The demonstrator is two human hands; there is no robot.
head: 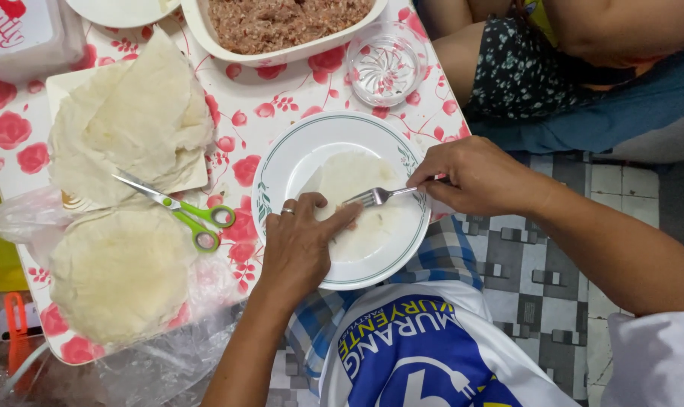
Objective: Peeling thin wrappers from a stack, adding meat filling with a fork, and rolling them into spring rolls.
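— Step in hand? Pinning and working the wrapper (357, 200), by the look of it. Left hand (300, 245) flat on the near edge of the thin white sheet, fingers (342, 218) pressed down together, nothing pinched. Right hand (474, 177) closed around the handle of a fork (376, 197), tines resting on the sheet just beside the left fingertips.

— And the sheet itself?

— Lying flat in the white plate (281, 162), under both hands.

— Anything loaded on it?

— Nothing visible; bare so far.

— Next move, then?

— Probably a lift of the fork without dragging the sheet, left fingers holding firm. Filling likely wanted: tray of minced meat (281, 22) well beyond the fork, past the small glass dish (387, 64).

— Left of the pinning hand?

— Green-handled scissors (183, 211) near, then stacks of round wrappers (123, 128) further out on the rose-printed table (244, 113).
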